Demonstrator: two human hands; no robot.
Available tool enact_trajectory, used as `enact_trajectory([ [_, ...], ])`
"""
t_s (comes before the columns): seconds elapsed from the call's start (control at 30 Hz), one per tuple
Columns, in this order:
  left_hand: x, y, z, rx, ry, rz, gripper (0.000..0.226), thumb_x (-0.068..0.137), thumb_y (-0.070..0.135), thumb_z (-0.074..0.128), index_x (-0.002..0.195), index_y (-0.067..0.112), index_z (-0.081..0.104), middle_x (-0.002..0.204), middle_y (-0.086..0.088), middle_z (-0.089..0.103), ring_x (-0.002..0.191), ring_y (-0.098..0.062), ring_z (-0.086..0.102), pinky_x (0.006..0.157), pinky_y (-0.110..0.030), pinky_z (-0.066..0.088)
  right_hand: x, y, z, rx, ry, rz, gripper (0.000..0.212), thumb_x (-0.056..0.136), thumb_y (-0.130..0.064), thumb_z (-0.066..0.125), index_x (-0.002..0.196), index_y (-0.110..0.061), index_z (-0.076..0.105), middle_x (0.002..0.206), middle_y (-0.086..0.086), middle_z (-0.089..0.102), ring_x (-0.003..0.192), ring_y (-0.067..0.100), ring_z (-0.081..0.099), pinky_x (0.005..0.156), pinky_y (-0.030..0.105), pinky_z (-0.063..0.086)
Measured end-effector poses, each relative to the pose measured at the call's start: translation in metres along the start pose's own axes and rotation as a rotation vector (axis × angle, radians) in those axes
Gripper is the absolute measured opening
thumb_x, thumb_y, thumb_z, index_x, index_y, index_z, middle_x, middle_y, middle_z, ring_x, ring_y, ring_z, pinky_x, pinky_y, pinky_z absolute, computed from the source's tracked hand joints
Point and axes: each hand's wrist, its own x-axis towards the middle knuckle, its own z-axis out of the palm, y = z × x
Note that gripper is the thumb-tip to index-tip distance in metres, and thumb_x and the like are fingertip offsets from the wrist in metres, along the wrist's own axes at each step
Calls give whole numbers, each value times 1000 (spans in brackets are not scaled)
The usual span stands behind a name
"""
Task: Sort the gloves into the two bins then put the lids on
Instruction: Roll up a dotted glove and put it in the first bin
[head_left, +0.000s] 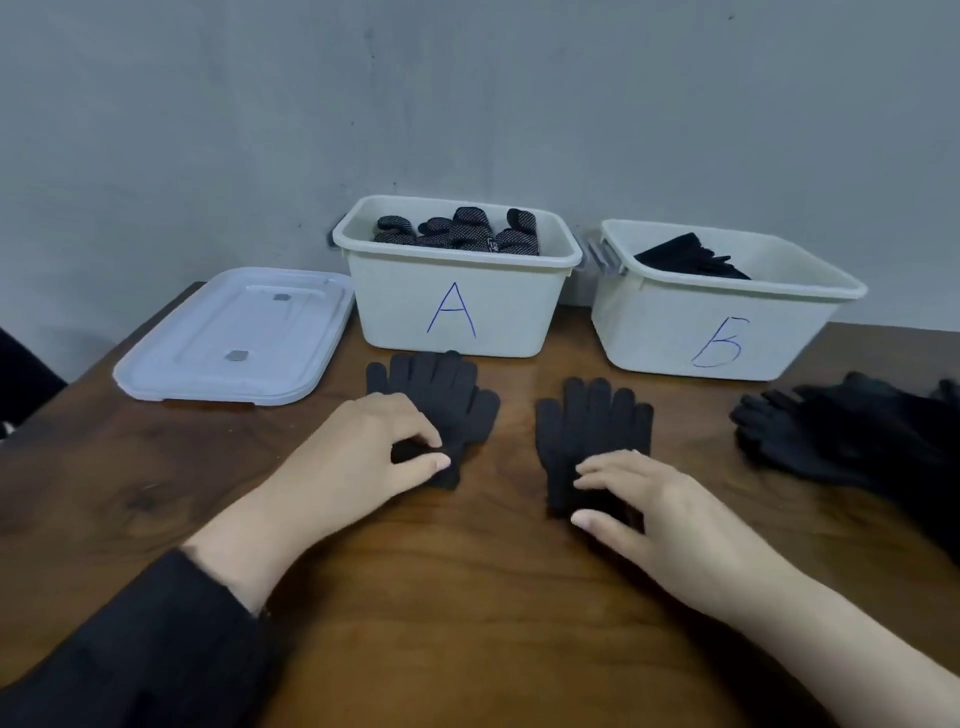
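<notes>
Two plain black gloves lie flat on the wooden table, fingers pointing away from me. My left hand (363, 447) pinches the cuff of the left glove (441, 395) between thumb and fingers. My right hand (654, 509) grips the cuff end of the right glove (592, 431), thumb under its near edge. Behind them stand two white bins: bin A (457, 306) holds several dotted black gloves, and bin B (722, 327) holds plain black gloves. Two stacked translucent lids (234, 338) lie left of bin A.
A pile of black gloves (852, 436) lies at the right, in front of bin B and running toward the table's right edge. A grey wall stands right behind the bins. A dark object shows at the far left edge.
</notes>
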Motion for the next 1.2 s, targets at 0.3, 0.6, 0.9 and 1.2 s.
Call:
enact_trajectory([
  [0.3,4,-2,4,19,-157,-36,23,86,49,69,109,43,71,103,26,51,104,1,44,100,-29,37,18,0,31,109,41,30,44,102,-48,44,145,-37,49,154,-31,29,137,-26,8,113,3,1],
  [0.6,6,0,4,23,-142,-24,10,95,39,63,88,41,70,102,23,56,104,0,47,101,-31,32,19,6,34,193,64,34,42,99,-49,47,139,-40,55,149,-37,32,127,-36,8,118,9,6],
  [0.9,10,15,1,-451,250,-328,17,97,28,60,83,30,70,75,23,65,64,3,58,59,-15,41,21,10,34,227,85,10,39,100,-47,47,136,-36,60,152,-29,40,141,-18,20,116,7,7],
  [1.2,29,51,10,-665,487,-355,18,96,27,61,81,26,71,68,20,65,65,3,56,66,-23,40,17,7,28,372,181,109,39,98,-52,48,135,-43,57,134,-35,53,125,-19,39,97,-2,27],
])
